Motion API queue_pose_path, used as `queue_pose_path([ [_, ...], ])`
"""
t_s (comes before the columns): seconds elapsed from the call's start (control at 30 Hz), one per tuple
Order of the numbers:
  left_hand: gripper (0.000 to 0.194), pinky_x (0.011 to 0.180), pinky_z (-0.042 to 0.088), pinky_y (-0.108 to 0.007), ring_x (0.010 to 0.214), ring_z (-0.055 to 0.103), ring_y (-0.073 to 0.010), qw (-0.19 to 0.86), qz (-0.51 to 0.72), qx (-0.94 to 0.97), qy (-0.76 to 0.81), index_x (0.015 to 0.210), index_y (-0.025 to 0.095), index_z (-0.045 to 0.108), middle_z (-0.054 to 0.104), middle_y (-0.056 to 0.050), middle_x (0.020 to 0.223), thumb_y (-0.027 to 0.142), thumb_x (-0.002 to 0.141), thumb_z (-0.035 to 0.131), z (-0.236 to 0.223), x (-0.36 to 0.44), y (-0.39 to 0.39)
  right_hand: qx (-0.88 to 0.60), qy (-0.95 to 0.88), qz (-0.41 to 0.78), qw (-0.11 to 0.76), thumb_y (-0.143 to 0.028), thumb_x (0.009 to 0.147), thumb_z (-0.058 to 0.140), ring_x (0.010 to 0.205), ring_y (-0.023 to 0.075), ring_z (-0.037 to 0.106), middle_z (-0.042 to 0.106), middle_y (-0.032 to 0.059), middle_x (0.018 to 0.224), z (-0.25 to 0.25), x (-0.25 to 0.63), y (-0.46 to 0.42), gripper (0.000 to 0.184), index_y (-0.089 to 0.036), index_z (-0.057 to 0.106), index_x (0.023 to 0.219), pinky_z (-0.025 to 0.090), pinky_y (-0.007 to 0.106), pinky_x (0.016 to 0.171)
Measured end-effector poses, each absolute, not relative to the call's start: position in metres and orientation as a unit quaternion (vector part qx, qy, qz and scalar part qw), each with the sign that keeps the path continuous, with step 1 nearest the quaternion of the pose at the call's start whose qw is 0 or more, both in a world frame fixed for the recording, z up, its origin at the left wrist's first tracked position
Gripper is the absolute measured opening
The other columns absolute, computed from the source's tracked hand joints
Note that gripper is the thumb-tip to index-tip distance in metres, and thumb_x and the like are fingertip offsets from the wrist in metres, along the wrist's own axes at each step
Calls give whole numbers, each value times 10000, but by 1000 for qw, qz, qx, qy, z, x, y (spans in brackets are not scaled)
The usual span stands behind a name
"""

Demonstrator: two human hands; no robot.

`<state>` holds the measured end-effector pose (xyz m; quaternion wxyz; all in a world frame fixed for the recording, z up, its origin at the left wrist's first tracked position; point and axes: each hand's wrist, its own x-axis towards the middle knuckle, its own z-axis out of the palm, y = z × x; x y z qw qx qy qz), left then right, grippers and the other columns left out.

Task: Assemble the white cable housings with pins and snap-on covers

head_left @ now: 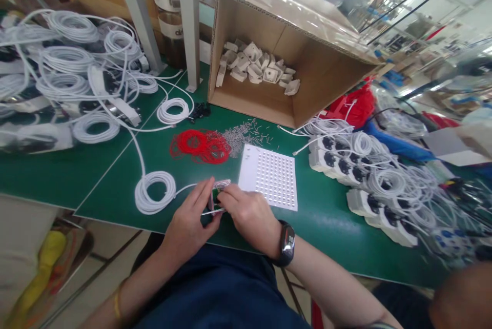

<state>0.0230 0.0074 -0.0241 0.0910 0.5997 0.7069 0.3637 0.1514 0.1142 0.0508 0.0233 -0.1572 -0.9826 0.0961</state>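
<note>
My left hand (191,221) grips the side of a small white housing with a green circuit board (216,194) inside, close to the table's front edge. Over its right side, the bent fingers of my right hand (249,214) press together at the board; whatever they pinch is hidden. A white cable runs left from the housing to a coil of white cable (155,192). Just right of my hands lies a white sheet with rows of small round dots (269,175). Behind it are a heap of red rings (200,145) and many scattered small screws (246,135).
A cardboard box (253,106) on its side holds white plastic housings (253,65). Coiled white cables (69,57) pile up at the left. White units with black parts (338,162) stand in rows at the right. A metal post (188,21) rises behind. Another person's head (461,298) shows lower right.
</note>
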Motion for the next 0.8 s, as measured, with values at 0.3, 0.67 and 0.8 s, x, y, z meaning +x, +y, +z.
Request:
queue_pose_path([
  [0.3, 558, 1050, 386, -391, 1212, 480, -242, 94, 369, 593, 709, 1331, 179, 338, 493, -118, 1314, 251, 815, 537, -27, 23, 12, -262, -964, 41, 9, -196, 931, 383, 619, 162, 582, 607, 44, 868, 49, 144, 101, 150, -189, 531, 953, 315, 263, 455],
  [0.67, 639, 1008, 404, -433, 1177, 499, -285, 181, 344, 548, 740, 1282, 190, 352, 503, -125, 1281, 393, 746, 635, -24, 26, 19, -376, -841, 333, 199, -554, 853, 472, 614, 141, 550, 605, 20, 668, 40, 153, 118, 420, -180, 606, 719, 375, 245, 561],
  [0.8, 707, 946, 457, -434, 1062, 580, -281, 245, 373, 487, 751, 1262, 228, 392, 556, -92, 1217, 421, 661, 711, -13, 19, 32, -426, -625, 500, 423, -569, 926, 156, 551, 115, 504, 591, 30, 647, 31, 188, 156, 668, -169, 610, 645, 410, 251, 576],
])
